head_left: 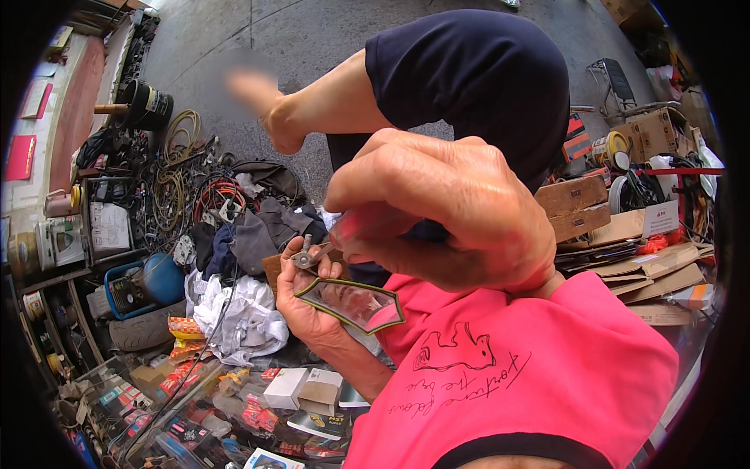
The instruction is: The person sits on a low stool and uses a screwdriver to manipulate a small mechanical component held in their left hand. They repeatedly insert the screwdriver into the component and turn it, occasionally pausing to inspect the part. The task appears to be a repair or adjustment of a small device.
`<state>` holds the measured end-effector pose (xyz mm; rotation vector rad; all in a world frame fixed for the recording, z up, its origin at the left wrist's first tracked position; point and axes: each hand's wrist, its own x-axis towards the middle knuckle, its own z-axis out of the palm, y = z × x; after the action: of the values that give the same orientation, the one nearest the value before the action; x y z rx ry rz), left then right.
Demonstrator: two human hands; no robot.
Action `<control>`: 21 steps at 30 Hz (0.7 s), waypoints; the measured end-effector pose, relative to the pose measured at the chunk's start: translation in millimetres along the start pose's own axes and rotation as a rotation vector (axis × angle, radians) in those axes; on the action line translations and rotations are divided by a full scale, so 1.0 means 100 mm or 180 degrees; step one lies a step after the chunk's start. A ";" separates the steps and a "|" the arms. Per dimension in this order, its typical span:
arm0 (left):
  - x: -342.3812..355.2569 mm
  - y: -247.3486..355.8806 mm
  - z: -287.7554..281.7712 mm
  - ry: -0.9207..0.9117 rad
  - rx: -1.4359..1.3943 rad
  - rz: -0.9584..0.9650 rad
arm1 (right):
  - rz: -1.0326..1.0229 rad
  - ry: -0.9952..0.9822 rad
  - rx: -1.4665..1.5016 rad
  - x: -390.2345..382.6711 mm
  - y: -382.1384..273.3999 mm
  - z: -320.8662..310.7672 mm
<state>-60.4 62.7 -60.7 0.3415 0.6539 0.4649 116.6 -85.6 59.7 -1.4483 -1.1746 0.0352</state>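
My left hand [303,295] is curled around a mirror [353,303] with a green rim and an angular, elongated outline. The glass faces up and reflects pink cloth. Above the mirror, a small grey metal piece [310,255] with a round pivot sits at the same hand's fingertips. Close to the camera, my right hand [461,207] hangs above and to the right of the mirror. Its fingers are bent and closed, and something blurred and reddish shows between them. What that is I cannot make out. The right fingertips are near the metal piece; contact is unclear.
A pink shirt and dark shorts cover my body, one leg crossed. Left lie cables [173,184], white rags [238,320] and a blue container [162,279]. A glass case with small boxes [286,388] is at lower left. Cardboard [664,270] and a wooden box [574,207] stand right.
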 end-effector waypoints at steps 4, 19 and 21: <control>0.02 -0.04 -0.05 -0.0311 0.0310 0.0146 | -0.0052 0.0024 -0.0004 0.00 0.05 -0.03; 0.04 -0.05 -0.08 -0.0148 0.0467 0.0249 | 0.0019 -0.0084 -0.0356 -0.02 0.10 -0.05; 0.05 -0.04 -0.09 -0.0075 0.0417 0.0249 | -0.0020 -0.0187 -0.0618 -0.05 0.05 -0.05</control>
<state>-61.2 63.1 -71.6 0.4972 0.6512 0.4930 120.3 -91.0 53.9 -1.6228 -1.2578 -0.0418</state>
